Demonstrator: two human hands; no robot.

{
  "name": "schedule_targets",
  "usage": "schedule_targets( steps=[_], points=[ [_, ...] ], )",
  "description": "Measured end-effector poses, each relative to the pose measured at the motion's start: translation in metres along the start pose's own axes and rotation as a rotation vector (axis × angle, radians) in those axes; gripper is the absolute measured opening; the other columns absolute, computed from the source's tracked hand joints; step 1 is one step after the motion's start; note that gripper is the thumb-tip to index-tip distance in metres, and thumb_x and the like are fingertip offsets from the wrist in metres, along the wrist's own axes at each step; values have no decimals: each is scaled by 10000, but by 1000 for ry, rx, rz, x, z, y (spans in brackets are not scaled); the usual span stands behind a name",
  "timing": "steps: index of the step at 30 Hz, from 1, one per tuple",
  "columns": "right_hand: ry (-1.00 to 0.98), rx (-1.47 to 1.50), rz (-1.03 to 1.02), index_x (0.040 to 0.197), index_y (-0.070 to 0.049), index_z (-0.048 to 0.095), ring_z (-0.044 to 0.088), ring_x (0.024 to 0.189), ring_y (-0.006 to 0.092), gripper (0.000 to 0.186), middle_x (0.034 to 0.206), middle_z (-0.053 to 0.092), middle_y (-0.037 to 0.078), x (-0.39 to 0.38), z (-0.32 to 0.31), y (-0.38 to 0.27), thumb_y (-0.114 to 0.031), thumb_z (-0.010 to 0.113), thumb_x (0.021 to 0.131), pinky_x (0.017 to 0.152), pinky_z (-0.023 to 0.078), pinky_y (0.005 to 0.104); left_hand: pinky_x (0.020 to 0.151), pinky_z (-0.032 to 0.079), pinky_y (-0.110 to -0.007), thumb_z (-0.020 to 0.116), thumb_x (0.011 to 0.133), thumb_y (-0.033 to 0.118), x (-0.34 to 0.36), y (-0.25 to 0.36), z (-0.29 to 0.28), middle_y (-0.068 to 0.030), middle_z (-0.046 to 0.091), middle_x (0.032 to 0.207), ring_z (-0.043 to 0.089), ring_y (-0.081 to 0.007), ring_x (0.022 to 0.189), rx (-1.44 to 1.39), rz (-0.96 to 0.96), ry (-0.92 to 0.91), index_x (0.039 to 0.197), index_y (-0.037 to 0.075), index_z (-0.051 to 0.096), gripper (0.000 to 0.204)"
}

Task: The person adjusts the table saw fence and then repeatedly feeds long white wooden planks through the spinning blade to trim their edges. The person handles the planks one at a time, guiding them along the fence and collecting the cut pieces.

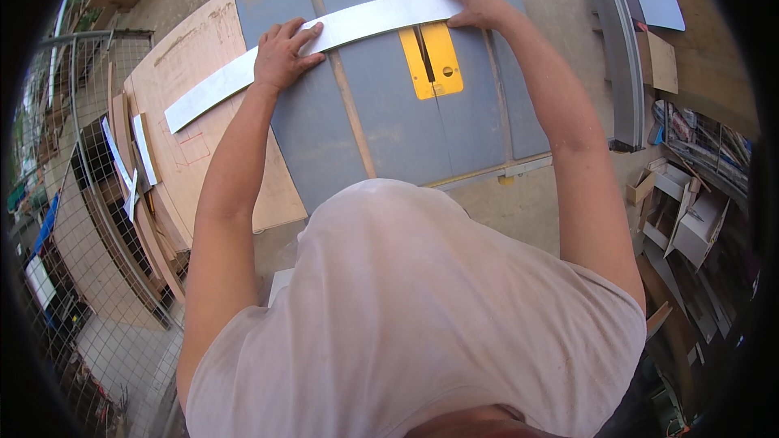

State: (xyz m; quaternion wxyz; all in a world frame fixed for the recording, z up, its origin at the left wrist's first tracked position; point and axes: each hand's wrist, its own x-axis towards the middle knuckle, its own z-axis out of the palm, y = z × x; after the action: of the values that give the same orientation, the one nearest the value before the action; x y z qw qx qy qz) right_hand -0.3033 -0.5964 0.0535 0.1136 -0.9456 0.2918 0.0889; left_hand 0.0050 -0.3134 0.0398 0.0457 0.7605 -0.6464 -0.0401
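A long white strip of board (361, 23) lies crosswise over the grey table of a table saw (373, 105) and a wooden side board to its left. My left hand (284, 55) grips the strip left of its middle, with fingers over the far edge and thumb pointing right. At the strip's right end, my right hand (475, 4) holds it between the thumb on the near side and fingers on the far side. Beneath that end sits the yellow insert plate (442, 65) with its dark slot. Whether a blade stands under the strip is hidden.
The pale plywood board (272, 182) extends the saw table leftward. Wood and white offcuts (144, 150) lean beside a wire mesh fence (77, 195) at left. A grey metal rail (621, 57) stands at right, near stacked boxes and boards (690, 203).
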Motion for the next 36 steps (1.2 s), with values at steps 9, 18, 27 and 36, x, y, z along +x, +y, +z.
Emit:
schedule_targets(
  steps=[9,18,27,36],
  points=[
    [8,0,-14,1525,-235,551,463,1433,288,797,1496,537,116,6,-1,3,-278,845,786,1224,378,417,1136,406,-439,828,811,475,5,-5,0,-29,578,1489,529,-268,1340,-5,-1,2,1426,363,651,649],
    [14,-10,-6,1529,-231,547,464,1431,292,802,1493,539,116,14,-1,3,-274,852,789,1227,377,417,1164,392,-411,776,840,557,11,-9,-1,-2,573,1492,517,-236,1352,39,-9,-16,1438,381,636,639],
    [26,-9,-23,1528,-220,550,476,1420,302,800,1491,536,127,23,-3,6,-278,852,789,1216,389,422,1157,393,-410,784,850,535,18,-15,0,-6,576,1490,526,-241,1342,42,-2,-1,1438,379,637,626],
    [31,-21,-19,1540,-229,541,468,1427,300,802,1497,532,124,42,-4,13,-282,842,798,1218,393,415,1145,409,-445,825,834,442,32,-25,1,-44,579,1491,537,-275,1341,-6,6,26,1438,354,643,637]
  ],
)
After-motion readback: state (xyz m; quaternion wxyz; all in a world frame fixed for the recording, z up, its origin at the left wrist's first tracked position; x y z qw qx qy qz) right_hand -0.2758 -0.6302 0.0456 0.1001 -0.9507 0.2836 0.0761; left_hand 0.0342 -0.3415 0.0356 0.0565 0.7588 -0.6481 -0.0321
